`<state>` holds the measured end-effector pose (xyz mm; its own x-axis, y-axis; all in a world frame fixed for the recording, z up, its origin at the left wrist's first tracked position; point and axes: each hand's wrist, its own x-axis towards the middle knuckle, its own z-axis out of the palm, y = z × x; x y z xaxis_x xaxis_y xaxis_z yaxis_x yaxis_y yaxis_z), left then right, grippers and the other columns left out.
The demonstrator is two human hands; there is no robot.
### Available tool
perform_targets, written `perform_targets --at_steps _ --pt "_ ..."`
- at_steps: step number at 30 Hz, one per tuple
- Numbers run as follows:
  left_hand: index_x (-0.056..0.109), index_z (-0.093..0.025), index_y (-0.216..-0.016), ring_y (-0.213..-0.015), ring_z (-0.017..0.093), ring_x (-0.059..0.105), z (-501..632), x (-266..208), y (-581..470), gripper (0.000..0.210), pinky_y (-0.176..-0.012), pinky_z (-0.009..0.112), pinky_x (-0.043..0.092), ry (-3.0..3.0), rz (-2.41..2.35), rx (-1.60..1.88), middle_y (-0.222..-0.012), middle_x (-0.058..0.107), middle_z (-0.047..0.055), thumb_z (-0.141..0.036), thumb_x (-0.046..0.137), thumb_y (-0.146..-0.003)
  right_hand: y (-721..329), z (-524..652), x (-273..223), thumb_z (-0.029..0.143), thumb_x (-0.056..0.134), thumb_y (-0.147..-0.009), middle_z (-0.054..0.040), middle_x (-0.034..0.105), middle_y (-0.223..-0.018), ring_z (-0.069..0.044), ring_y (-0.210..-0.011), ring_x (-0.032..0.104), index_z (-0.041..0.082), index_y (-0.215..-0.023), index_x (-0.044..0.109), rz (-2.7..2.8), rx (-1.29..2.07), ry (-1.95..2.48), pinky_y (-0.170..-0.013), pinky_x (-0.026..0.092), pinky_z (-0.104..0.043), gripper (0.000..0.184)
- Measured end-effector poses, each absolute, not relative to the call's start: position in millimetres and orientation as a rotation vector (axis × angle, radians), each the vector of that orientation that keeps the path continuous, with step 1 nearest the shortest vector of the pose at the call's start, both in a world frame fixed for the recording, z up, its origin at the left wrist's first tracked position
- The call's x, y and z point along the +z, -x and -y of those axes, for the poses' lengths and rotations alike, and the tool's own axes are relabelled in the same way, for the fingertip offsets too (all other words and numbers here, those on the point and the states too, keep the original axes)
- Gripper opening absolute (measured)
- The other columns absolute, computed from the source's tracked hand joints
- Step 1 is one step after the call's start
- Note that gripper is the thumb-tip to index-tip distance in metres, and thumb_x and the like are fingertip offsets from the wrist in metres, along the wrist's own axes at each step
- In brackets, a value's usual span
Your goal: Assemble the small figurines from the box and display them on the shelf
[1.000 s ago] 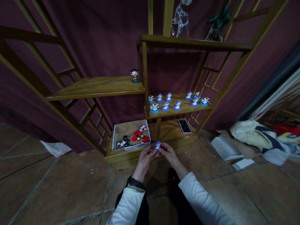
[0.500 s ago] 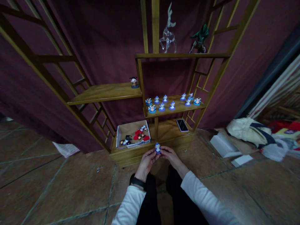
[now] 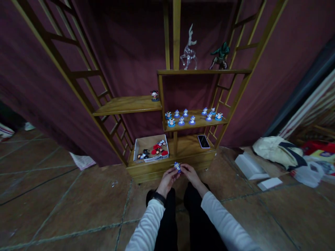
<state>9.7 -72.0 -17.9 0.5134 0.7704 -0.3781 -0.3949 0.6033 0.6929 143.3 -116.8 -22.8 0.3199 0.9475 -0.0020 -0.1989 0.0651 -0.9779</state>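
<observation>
Figurine (image 3: pixel 177 166), small, blue & white, sits pinched between both my hands, just in front of the wooden shelf unit (image 3: pixel 170 166) & above my knees. Left hand (image 3: pixel 169 178) closes on it from the left w/ thumb and fingertips; right hand (image 3: pixel 190 174) does the same from the right, fingers curled in. Fingertips of the two hands nearly meet around it. Too small to tell which way it faces. Black watch (image 3: pixel 157 197) on my left wrist, white sleeves on both arms.

Bottom shelf, just beyond my hands: open cardboard box (image 3: pixel 151 149) w/ red & black figurines lying in it, left of the centre post. Phone (image 3: pixel 203 141) lies flat to the right of the post, screen dark. Middle shelf on the right: row of matching blue figurines (image 3: pixel 181 121), standing, approx. two groups. Left shelf, higher: one red & black figurine (image 3: pixel 155 95) alone near its right end. Top shelf: clear glass deer (image 3: pixel 188 52) & dark green statuette (image 3: pixel 220 55) side by side. Floor at right: white boxes (image 3: pixel 248 166) and a pile of bags (image 3: pixel 280 151), well apart from me.
</observation>
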Motion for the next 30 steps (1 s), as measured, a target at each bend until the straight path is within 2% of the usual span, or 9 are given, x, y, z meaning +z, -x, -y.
perform_targets --at_steps 6,12,18,22,26,30 --pt "0.066 -0.011 -0.086 -0.067 0.011 0.065 72.5 -15.8 -11.5 0.024 -0.063 0.021 0.052 -0.655 -0.762 0.743 -0.081 0.069 0.007 -0.010 0.075 -0.064 -142.2 117.9 -22.5 0.045 0.070 -0.062 -0.0012 0.066 -0.084 -0.017 -0.075 0.059 0.023 -0.082 0.067 0.859 1.054 1.157 -0.068 0.047 -0.029 0.030" --pt "0.066 -0.011 -0.085 -0.067 0.012 0.063 75.9 -18.2 -15.9 0.034 -0.063 0.022 0.049 -0.715 -0.766 0.835 -0.078 0.068 0.005 -0.013 0.081 -0.055 -141.2 115.7 -28.0 0.042 0.068 -0.064 -0.0006 0.066 -0.081 -0.016 -0.071 0.059 0.022 -0.085 0.066 0.867 1.084 1.179 -0.068 0.047 -0.029 0.029" --pt "0.063 -0.013 -0.085 -0.062 0.011 0.059 75.9 -18.7 -20.8 0.041 -0.063 0.022 0.046 -0.890 -0.815 0.961 -0.068 0.066 0.001 -0.016 0.082 -0.049 -146.5 114.4 -27.7 0.032 0.069 -0.063 -0.0012 0.068 -0.090 -0.019 -0.089 0.060 0.023 -0.089 0.067 0.958 1.043 1.130 -0.089 0.042 -0.035 0.028" --pt "0.061 -0.017 -0.085 -0.064 0.011 0.059 73.9 -18.9 -23.0 0.039 -0.066 0.022 0.046 -1.021 -0.912 1.072 -0.066 0.063 -0.002 -0.011 0.078 -0.051 -145.2 114.0 -25.9 0.030 0.070 -0.061 -0.0019 0.067 -0.096 -0.020 -0.091 0.060 0.024 -0.091 0.066 0.978 1.002 1.148 -0.090 0.043 -0.037 0.031" --pt "0.059 -0.019 -0.086 -0.071 0.012 0.061 73.9 -20.9 -22.0 0.037 -0.075 0.022 0.045 -1.089 -0.987 1.139 -0.072 0.064 -0.002 -0.002 0.070 -0.055 -139.7 115.1 -26.6 0.029 0.068 -0.063 -0.0030 0.063 -0.101 -0.019 -0.091 0.060 0.025 -0.094 0.065 1.037 0.900 1.256 -0.089 0.044 -0.036 0.032" --pt "0.060 -0.020 -0.093 -0.079 0.012 0.061 76.0 -24.2 -20.3 0.038 -0.082 0.023 0.043 -1.157 -1.003 1.154 -0.083 0.065 0.000 0.000 0.064 -0.061 -135.8 115.6 -28.0 0.031 0.066 -0.065 -0.0032 0.063 -0.103 -0.019 -0.091 0.059 0.025 -0.100 0.063 1.086 0.850 1.324 -0.089 0.044 -0.035 0.035"
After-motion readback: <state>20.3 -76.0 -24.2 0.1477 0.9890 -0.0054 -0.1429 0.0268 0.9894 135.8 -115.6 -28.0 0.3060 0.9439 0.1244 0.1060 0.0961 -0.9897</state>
